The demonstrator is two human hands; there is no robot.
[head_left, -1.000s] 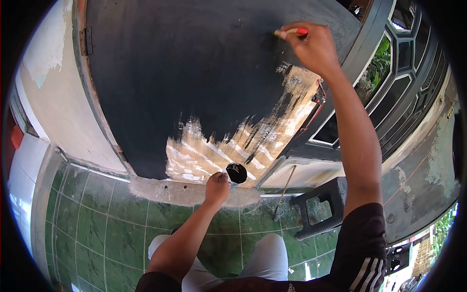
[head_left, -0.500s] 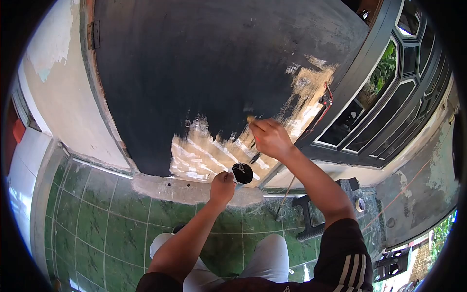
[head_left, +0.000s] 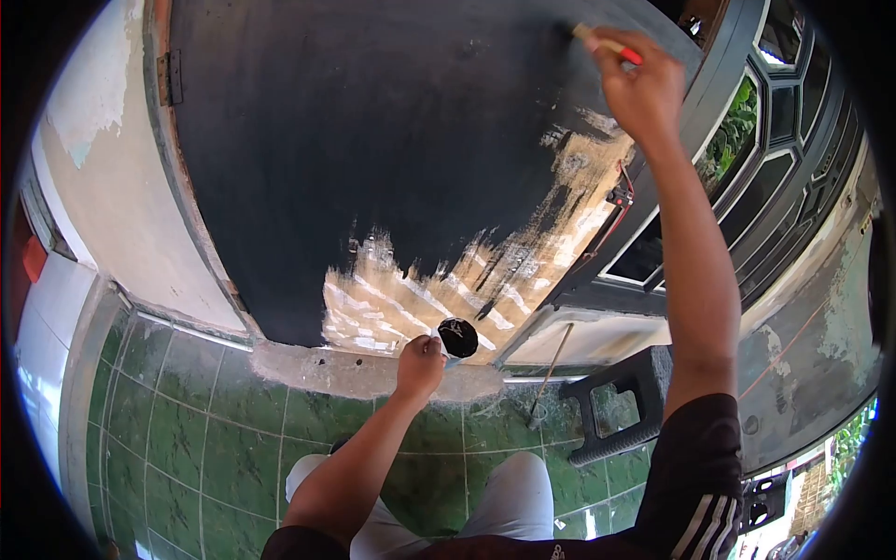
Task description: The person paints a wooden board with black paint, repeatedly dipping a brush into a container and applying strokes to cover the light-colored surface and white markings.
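Note:
My right hand (head_left: 644, 84) is closed around the handle of a paintbrush (head_left: 607, 43), its dark bristles against the upper right part of the door (head_left: 392, 140). Black paint covers most of this door; bare wood with white streaks (head_left: 401, 303) shows along the lower edge and up the right side. Down near the door's bottom edge, my left hand (head_left: 423, 362) grips a small cup of black paint (head_left: 458, 338) by its rim. The paint surface faces up towards me.
A dark plastic stool (head_left: 616, 406) stands at the right on green tiles (head_left: 233, 411). A thin stick (head_left: 551, 378) leans by the sill. Dark-framed window panes (head_left: 737, 215) lie right of the door, with a red-and-black latch (head_left: 621, 198) at its edge.
My right hand has swept up and to the right with the paintbrush, from the lower middle of the door to its upper right. My left hand and the cup have barely shifted.

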